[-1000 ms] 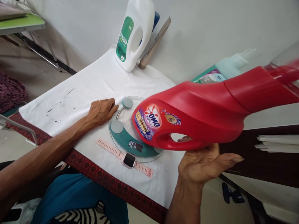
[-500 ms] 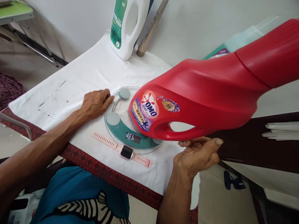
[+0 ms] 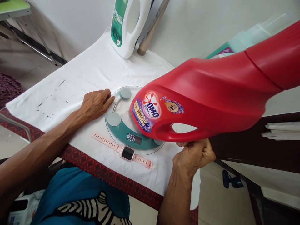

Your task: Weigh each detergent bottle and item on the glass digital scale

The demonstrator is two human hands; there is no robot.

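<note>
- Your surface (image 3: 82, 75) is draped in white.
- The red bottle (image 3: 215, 97) appears to stand on the glass scale (image 3: 120, 131); that placement looks done.
- Your right hand (image 3: 191, 157) curls by the red bottle's handle (image 3: 186, 136); I cannot tell whether its grip clamps.
- Your left hand (image 3: 95, 102) rests beside the glass scale, fingers bent, its grip unclear.
- The pink watch (image 3: 127, 153) lies along the rim.
- The display (image 3: 134, 138) is lit, no clear figure yet.
</note>
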